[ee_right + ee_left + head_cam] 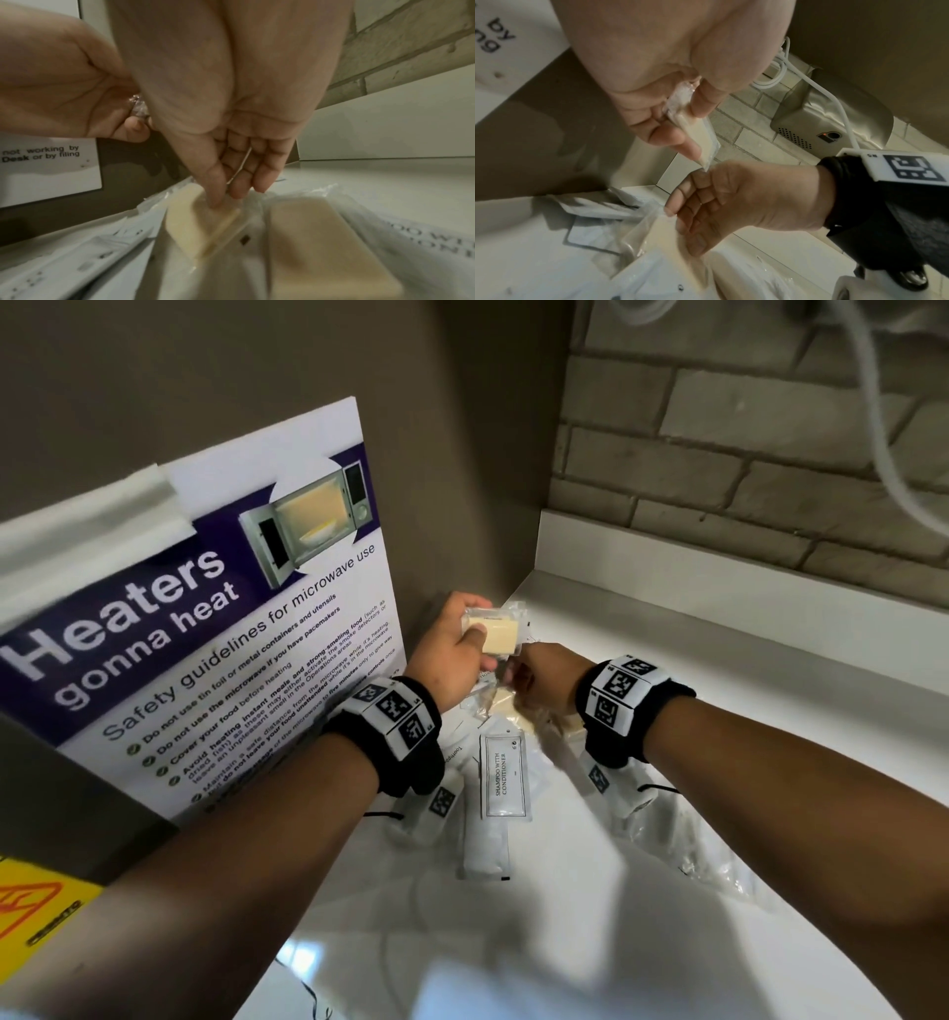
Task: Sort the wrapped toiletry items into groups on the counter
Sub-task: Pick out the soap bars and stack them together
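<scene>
My left hand (480,634) is raised near the corner and pinches a cream soap bar in clear wrap (499,635) between thumb and fingers, seen edge-on in the left wrist view as the held soap (703,134). Just below it my right hand (524,683) reaches down into the pile, its fingers (218,194) fairly straight and touching a second wrapped soap (200,223) that lies tilted. Its thumb is hidden. A third wrapped soap (329,243) lies beside it. Nearer me lie a shampoo-with-conditioner sachet (506,775) and a white wrapped packet (485,845).
The items lie on a white counter (719,690) in a corner. A microwave safety poster (205,634) leans on the left wall, a brick wall (744,454) stands behind with a white cable (883,428). Crumpled clear plastic (719,860) lies under my right forearm.
</scene>
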Demonstrator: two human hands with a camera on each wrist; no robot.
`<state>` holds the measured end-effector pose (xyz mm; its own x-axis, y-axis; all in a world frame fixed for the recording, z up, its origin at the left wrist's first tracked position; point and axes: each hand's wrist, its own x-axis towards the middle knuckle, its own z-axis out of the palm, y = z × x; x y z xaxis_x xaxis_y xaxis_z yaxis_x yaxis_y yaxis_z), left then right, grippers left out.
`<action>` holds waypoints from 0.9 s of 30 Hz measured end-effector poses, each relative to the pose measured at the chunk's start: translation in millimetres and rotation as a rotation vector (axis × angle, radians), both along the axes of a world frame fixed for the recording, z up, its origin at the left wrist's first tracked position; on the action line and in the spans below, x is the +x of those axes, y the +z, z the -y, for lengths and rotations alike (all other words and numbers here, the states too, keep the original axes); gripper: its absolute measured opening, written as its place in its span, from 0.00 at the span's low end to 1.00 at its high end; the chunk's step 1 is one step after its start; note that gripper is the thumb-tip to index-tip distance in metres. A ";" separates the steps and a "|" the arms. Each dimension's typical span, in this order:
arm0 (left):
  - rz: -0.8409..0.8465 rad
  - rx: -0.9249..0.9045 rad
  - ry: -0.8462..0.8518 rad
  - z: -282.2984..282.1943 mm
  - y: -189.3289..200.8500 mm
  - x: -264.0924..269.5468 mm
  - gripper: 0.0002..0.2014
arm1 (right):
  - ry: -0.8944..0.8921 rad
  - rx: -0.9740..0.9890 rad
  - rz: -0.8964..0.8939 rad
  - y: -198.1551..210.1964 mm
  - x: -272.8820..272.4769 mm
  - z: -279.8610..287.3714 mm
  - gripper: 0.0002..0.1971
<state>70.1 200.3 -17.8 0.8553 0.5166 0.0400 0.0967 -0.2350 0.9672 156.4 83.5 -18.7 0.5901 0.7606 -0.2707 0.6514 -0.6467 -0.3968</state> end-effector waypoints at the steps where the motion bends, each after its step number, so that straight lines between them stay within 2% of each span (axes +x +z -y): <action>1: 0.011 0.001 0.003 -0.4 1.6 -0.3 0.12 | -0.004 0.021 0.000 -1.8 -0.1 -1.0 0.09; 4: 0.047 -0.005 0.012 -2.6 6.9 -0.7 0.13 | -0.022 0.053 0.003 -2.7 0.2 -2.8 0.16; 9: 0.066 0.007 0.008 -2.7 10.9 0.7 0.13 | 0.002 0.035 -0.016 6.2 1.1 -3.6 0.13; 15: 0.048 0.003 -0.013 -1.3 8.1 2.8 0.12 | 0.039 -0.067 0.069 -3.2 -7.9 -7.6 0.13; 16: 0.048 0.001 -0.016 -1.0 8.1 2.7 0.12 | 0.070 -0.081 0.074 -6.6 -7.4 -8.6 0.14; 18: 0.048 0.002 -0.019 -1.1 8.2 2.9 0.12 | 0.105 -0.102 0.085 -20.1 0.8 -11.4 0.23; 20: 0.042 0.003 -0.018 -1.6 7.7 3.5 0.12 | 0.109 -0.128 0.091 -20.9 3.5 -12.4 0.25; 25: 0.037 0.001 -0.024 -1.2 7.7 4.0 0.12 | 0.123 -0.122 0.118 -8.0 -2.7 -11.5 0.12; 27: 0.040 -0.004 -0.021 -1.4 7.0 4.0 0.12 | 0.126 -0.119 0.113 -9.5 -1.9 -11.1 0.10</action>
<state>74.1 201.8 -10.8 0.8636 0.4990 0.0723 0.0534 -0.2330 0.9710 154.4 94.6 -28.2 0.5242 0.7969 -0.3003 0.7662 -0.5953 -0.2420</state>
